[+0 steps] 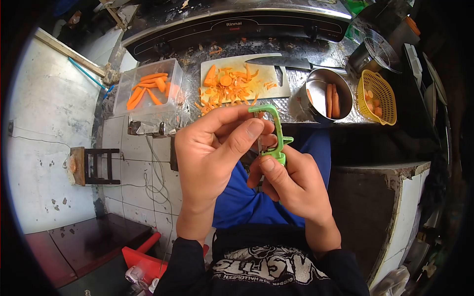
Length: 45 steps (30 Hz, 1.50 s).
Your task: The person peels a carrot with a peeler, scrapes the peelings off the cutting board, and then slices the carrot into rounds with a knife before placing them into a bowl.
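Observation:
A green vegetable peeler (277, 129) is held up between my two hands, above my lap. My right hand (294, 180) is closed round its lower end, the thumb pressed on the green plastic. With thumb and fingers pinched at the blade side, my left hand (222, 143) grips the peeler's upper part; the blade is partly hidden behind the fingers. Beyond the hands lies a white cutting board (274, 93) with orange carrot peelings (229, 86) and carrot pieces on it. A large knife (281, 62) rests across the board's far edge.
At the left, a clear plastic box (121, 98) holds peeled carrots (153, 89). On the right stand a metal pot (316, 79) with unpeeled carrots (333, 101) and a yellow basket (387, 101) with carrot pieces. Behind is a gas stove (237, 34). A small stool (101, 166) stands lower left.

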Each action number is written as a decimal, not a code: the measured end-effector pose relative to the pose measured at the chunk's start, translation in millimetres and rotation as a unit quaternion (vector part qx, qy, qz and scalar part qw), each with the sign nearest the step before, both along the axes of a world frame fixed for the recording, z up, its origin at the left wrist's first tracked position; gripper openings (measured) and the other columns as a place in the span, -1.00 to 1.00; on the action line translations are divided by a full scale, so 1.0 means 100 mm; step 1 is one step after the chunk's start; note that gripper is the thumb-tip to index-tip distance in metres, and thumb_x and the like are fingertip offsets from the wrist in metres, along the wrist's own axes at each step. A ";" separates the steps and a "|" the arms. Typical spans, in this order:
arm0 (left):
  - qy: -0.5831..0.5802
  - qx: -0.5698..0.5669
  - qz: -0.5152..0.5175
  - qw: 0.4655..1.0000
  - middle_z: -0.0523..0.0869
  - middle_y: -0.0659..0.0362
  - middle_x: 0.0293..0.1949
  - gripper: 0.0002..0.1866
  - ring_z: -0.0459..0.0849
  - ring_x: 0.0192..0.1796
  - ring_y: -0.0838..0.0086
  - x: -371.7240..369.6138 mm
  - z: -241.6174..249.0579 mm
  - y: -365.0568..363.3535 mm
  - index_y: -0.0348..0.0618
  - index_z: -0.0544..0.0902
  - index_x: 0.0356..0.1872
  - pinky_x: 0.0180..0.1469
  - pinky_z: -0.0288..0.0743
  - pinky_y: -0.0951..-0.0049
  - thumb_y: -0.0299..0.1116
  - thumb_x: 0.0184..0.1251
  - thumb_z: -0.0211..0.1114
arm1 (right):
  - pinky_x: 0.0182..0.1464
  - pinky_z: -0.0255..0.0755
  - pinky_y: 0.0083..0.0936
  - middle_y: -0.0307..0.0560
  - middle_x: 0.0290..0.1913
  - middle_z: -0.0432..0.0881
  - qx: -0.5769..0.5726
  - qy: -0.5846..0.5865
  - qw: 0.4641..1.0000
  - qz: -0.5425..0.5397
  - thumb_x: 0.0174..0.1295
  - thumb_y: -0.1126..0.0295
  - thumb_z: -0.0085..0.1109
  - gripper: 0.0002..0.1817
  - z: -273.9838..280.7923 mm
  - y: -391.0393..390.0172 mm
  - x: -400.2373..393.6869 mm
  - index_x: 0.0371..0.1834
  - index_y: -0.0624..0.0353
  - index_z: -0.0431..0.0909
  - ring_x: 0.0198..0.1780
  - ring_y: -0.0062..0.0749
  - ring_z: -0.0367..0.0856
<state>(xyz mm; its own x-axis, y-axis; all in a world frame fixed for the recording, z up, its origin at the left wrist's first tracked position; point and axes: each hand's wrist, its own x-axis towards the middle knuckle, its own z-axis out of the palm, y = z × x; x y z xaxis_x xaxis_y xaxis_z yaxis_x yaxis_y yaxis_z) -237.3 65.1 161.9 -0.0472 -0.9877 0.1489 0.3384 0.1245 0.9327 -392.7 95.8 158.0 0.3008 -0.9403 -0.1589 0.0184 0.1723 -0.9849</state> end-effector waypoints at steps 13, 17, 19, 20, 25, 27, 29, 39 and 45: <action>-0.032 -0.016 0.027 0.999 0.79 -0.06 -0.21 -0.76 0.81 -0.19 0.38 -0.01 0.01 0.03 -0.53 0.63 -0.02 -0.12 0.69 0.49 -0.57 0.36 0.35 | -0.48 0.42 -0.61 -0.15 -0.51 0.71 0.026 -0.026 0.999 0.002 0.52 0.21 0.08 -0.67 -0.02 0.00 0.04 -0.30 0.27 0.53 -0.57 -0.63 0.59; -0.031 -0.001 0.038 0.999 0.79 -0.04 -0.19 -0.71 0.78 -0.24 0.43 -0.03 0.00 0.04 -0.51 0.63 -0.02 -0.16 0.70 0.46 -0.45 0.40 0.35 | -0.48 0.41 -0.60 -0.14 -0.50 0.71 0.026 -0.024 0.999 0.006 0.52 0.21 0.07 -0.67 -0.03 0.00 0.04 -0.30 0.27 0.53 -0.57 -0.63 0.58; -0.046 -0.011 0.037 0.998 0.78 -0.05 -0.18 -0.72 0.79 -0.24 0.42 -0.01 -0.01 0.02 -0.51 0.63 0.00 -0.16 0.71 0.44 -0.46 0.42 0.32 | -0.48 0.41 -0.60 -0.14 -0.50 0.71 0.019 -0.019 1.000 0.008 0.52 0.21 0.06 -0.67 -0.04 0.00 0.03 -0.30 0.27 0.53 -0.57 -0.64 0.57; -0.046 -0.010 0.036 0.998 0.78 -0.05 -0.18 -0.72 0.79 -0.24 0.42 0.00 -0.01 0.01 -0.51 0.63 0.00 -0.16 0.71 0.44 -0.46 0.42 0.32 | -0.47 0.43 -0.59 -0.13 -0.51 0.71 0.025 -0.013 1.000 0.009 0.51 0.22 0.08 -0.69 -0.03 -0.01 0.03 -0.29 0.27 0.53 -0.56 -0.60 0.61; -0.026 0.009 0.014 1.000 0.77 -0.06 -0.18 -0.71 0.79 -0.24 0.39 0.02 0.00 0.01 -0.54 0.61 0.02 -0.16 0.72 0.43 -0.47 0.42 0.30 | -0.39 0.51 -0.51 -0.06 -0.49 0.72 -0.042 0.022 0.999 0.019 0.44 0.31 0.17 -0.78 -0.03 0.01 0.00 -0.22 0.28 0.53 -0.48 -0.40 0.74; 0.002 0.006 0.007 1.000 0.78 -0.06 -0.19 -0.74 0.79 -0.22 0.40 0.04 -0.01 0.02 -0.52 0.62 0.00 -0.14 0.71 0.45 -0.51 0.40 0.32 | -0.34 0.55 -0.46 -0.01 -0.46 0.72 -0.113 0.041 0.993 0.004 0.39 0.39 0.21 -0.83 -0.04 0.03 0.00 -0.15 0.29 0.52 -0.42 -0.24 0.78; 0.029 0.002 0.000 1.000 0.79 -0.05 -0.20 -0.76 0.80 -0.21 0.40 0.04 0.00 0.06 -0.50 0.64 -0.03 -0.11 0.70 0.46 -0.54 0.37 0.35 | -0.34 0.55 -0.45 0.00 -0.45 0.72 -0.107 0.048 0.993 0.009 0.39 0.40 0.21 -0.83 0.00 0.06 -0.01 -0.14 0.30 0.51 -0.41 -0.22 0.78; 0.125 -0.012 -0.067 0.990 0.77 -0.03 -0.32 -0.78 0.78 -0.29 0.38 0.06 -0.02 0.07 -0.43 0.63 -0.14 -0.26 0.70 0.45 -0.51 0.30 0.44 | -0.40 0.54 -0.46 -0.04 -0.50 0.71 -0.073 0.041 0.995 0.054 0.42 0.33 0.21 -0.78 0.12 0.14 -0.07 -0.14 0.31 0.51 -0.45 -0.26 0.77; 0.222 -0.035 -0.104 0.969 0.75 -0.04 -0.39 -0.76 0.76 -0.37 0.34 -0.02 -0.16 0.03 -0.42 0.62 -0.18 -0.32 0.69 0.39 -0.47 0.27 0.47 | -0.41 0.52 -0.49 -0.10 -0.51 0.72 -0.024 -0.032 0.994 0.102 0.44 0.31 0.18 -0.76 0.10 0.13 -0.11 -0.21 0.32 0.52 -0.47 -0.32 0.76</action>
<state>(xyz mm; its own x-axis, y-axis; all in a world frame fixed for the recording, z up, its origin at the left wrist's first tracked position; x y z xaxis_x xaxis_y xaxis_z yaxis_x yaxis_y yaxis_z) -239.0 67.7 146.2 -0.1596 -0.9508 0.2655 0.7285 0.0681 0.6816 -404.0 109.2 168.3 0.4941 -0.8647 -0.0907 0.0505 0.1327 -0.9899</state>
